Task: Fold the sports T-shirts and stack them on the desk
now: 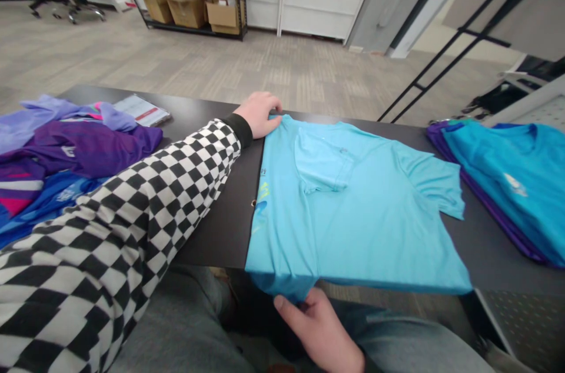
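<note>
A light blue T-shirt [375, 208] lies spread on the dark table [220, 226], its left side folded inward with one sleeve laid across the body. The other sleeve [435, 182] sticks out to the right. My left hand [260, 114] is at the shirt's far left corner, thumb and fingers closed on the cloth there. At the near edge, my right hand [324, 332] grips the hem where it hangs over the table edge, thumb on the outside. Its other fingers are partly hidden.
Rumpled purple and blue garments [92, 143] lie at the left, beside a flat plastic-wrapped packet [141, 109]. Folded shirts [521, 179] are stacked at the right. A black metal frame [463, 32] rises behind the table; a shelf with cardboard boxes [188, 8] stands farther back.
</note>
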Demonstrator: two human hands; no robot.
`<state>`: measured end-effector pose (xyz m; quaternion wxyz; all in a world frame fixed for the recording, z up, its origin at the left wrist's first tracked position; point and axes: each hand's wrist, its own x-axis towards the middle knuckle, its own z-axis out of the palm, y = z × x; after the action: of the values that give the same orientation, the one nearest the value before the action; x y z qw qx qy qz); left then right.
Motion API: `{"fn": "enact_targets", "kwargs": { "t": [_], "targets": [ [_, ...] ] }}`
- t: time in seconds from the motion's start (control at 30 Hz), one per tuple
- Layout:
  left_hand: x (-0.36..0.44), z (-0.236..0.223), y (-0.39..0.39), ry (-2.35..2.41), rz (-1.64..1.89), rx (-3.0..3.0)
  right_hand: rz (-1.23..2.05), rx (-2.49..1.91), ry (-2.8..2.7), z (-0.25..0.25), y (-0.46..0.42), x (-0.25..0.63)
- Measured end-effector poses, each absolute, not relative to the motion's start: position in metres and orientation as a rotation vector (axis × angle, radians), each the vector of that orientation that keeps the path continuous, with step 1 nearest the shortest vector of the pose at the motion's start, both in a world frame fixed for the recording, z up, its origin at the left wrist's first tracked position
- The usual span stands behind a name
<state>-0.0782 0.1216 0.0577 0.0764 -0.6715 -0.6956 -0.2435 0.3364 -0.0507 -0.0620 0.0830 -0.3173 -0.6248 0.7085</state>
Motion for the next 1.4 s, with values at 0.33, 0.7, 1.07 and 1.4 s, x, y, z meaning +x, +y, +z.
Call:
{"fn": "enact_targets", "kwargs": {
  "t": [0.33, 0.7, 1.07, 1.4],
  "targets": [
    [0.028, 0.080, 0.120, -2.048, -0.355, -2.353, 2.047, -0.945, -1.817, -0.066, -0.054, 0.334],
    [0.033, 0.070, 0.123, -1.954, -0.669, -2.363, 2.054, -0.918, -1.844, -0.058, -0.058, 0.326],
    [-0.023, 0.057, 0.126, -2.350, -0.269, -2.318, 2.026, -0.944, -1.875, -0.060, -0.059, 0.327],
    [-0.003, 0.073, 0.109, -2.172, -0.313, -2.232, 1.972, -1.028, -1.852, -0.065, -0.061, 0.328]
  ]
}}
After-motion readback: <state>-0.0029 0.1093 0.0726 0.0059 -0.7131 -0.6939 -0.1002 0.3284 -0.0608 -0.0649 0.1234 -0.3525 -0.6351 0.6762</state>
